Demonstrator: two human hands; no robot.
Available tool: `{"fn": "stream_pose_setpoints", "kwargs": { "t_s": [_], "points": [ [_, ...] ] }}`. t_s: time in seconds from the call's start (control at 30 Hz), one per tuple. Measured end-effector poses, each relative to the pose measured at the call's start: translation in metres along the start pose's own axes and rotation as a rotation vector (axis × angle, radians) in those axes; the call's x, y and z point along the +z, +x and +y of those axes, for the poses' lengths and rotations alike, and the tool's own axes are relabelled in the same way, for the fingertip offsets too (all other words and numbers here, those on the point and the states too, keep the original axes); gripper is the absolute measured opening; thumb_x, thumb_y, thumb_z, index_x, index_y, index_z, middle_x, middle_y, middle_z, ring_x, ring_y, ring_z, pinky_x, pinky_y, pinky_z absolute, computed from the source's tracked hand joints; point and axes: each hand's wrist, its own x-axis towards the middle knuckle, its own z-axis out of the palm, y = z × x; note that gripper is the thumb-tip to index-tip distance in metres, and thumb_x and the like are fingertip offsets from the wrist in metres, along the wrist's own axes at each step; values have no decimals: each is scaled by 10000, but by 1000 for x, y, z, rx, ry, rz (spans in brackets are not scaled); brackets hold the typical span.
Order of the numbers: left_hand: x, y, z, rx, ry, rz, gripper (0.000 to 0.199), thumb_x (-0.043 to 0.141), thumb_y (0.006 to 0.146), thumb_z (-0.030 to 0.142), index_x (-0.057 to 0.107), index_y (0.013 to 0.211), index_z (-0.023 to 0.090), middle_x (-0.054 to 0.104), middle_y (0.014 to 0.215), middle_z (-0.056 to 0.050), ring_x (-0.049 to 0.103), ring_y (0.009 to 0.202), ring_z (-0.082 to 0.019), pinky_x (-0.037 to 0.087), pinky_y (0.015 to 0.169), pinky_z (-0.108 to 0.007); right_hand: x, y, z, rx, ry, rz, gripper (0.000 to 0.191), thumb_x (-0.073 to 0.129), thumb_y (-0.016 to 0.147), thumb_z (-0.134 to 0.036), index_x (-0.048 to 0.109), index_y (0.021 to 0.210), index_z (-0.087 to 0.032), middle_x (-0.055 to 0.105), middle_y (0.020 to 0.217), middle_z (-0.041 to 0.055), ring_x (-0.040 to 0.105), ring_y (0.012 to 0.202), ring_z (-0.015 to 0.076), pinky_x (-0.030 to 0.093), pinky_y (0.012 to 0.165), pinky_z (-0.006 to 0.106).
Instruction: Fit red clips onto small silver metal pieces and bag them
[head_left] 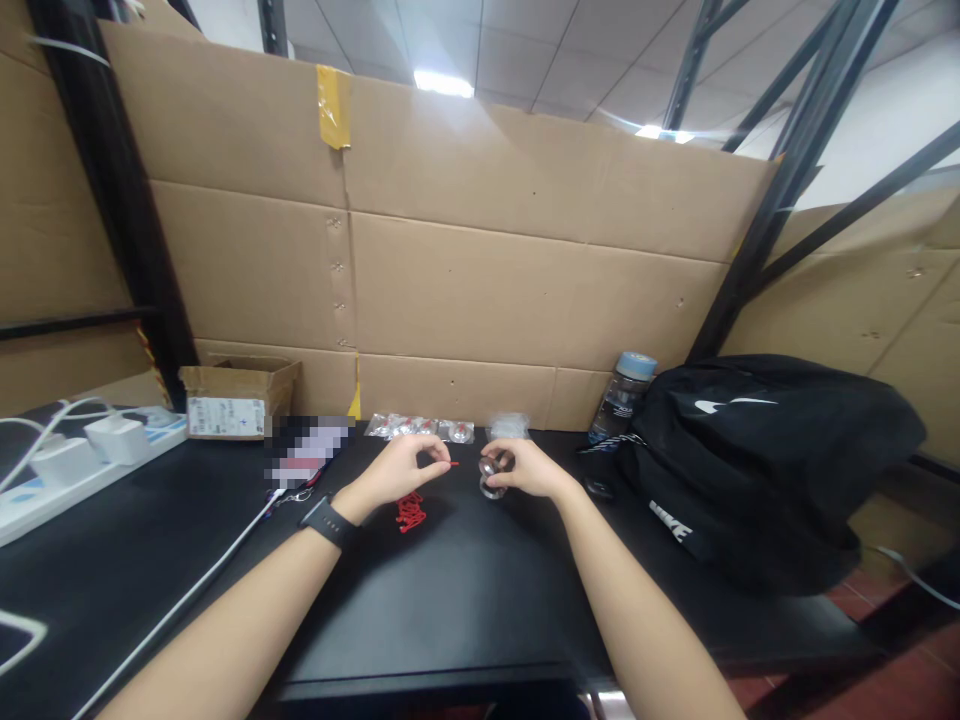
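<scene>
My left hand (405, 468), with a dark watch on its wrist, pinches a small thin red piece (454, 463) between thumb and forefinger. Just below that hand, a pile of red pieces (410, 512) lies on the black table. My right hand (529, 468) has its fingers closed on a small round clear case (491, 478), which seems tilted or opened in two round parts. The two hands face each other a short way apart. Behind them lie several small clear packets (409, 428) with shiny round contents, and a stack of clear plastic bags or cases (508, 427).
On the right stand a black backpack (757, 470) and a bottle with a blue cap (622, 400). At left are an open cardboard box (236, 400), a phone (311, 450) on a white cable (195, 590), and a white power strip (90, 480). Cardboard walls (465, 290) enclose the table's back.
</scene>
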Motion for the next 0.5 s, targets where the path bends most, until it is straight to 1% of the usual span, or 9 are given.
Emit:
{"fn": "stream_pose_setpoints", "kwargs": {
  "t_s": [0.07, 0.17, 0.2, 0.3, 0.37, 0.43, 0.5],
  "points": [
    [0, 2, 1, -6, -22, 76, 108, 682, 856, 317, 692, 888, 214, 751, 915, -12, 697, 891, -184, 499, 865, -298, 5, 3, -6, -43, 134, 80, 492, 838, 661, -290, 699, 1125, -203, 720, 1044, 67, 649, 866, 192, 526, 731, 305],
    [-1, 3, 6, -46, -19, 185, 214, 723, 829, 313, 698, 1026, 232, 766, 923, -9, 707, 907, -199, 502, 899, -330, 17, 7, -19, -77, 361, 177, 517, 831, 668, -299, 670, 1153, -219, 689, 1153, 90, 654, 940, 205, 543, 690, 293],
    [-2, 3, 7, -57, -1, 214, 224, 724, 832, 322, 707, 1040, 241, 771, 928, -9, 709, 914, -206, 501, 903, -339, 21, 9, -25, -84, 424, 209, 510, 834, 664, -292, 666, 1141, -224, 681, 1175, 90, 658, 957, 207, 546, 691, 292],
    [-3, 3, 12, -43, 52, 269, 149, 692, 866, 352, 748, 961, 252, 773, 956, -16, 703, 933, -218, 503, 902, -352, 34, 11, -42, -108, 568, 285, 494, 840, 661, -263, 645, 1114, -234, 676, 1193, 84, 674, 983, 208, 551, 720, 295],
    [-2, 3, 14, -8, 59, 279, 146, 661, 891, 354, 753, 920, 244, 765, 957, -27, 693, 936, -221, 506, 899, -356, 40, 10, -52, -133, 620, 313, 503, 841, 674, -263, 625, 1127, -240, 674, 1202, 82, 678, 1012, 211, 548, 748, 297],
    [0, 3, 15, 29, 67, 289, 145, 646, 900, 341, 745, 897, 235, 741, 966, -39, 677, 948, -221, 504, 907, -362, 44, 9, -59, -154, 630, 333, 512, 846, 682, -273, 616, 1138, -244, 672, 1210, 81, 675, 1039, 214, 542, 770, 299],
    [2, 4, 14, 66, 88, 308, 125, 646, 895, 318, 732, 871, 231, 698, 1023, -49, 650, 1004, -222, 491, 942, -370, 47, 7, -63, -169, 607, 349, 511, 849, 687, -282, 618, 1142, -244, 675, 1206, 80, 669, 1061, 220, 536, 784, 303]
  ]
}}
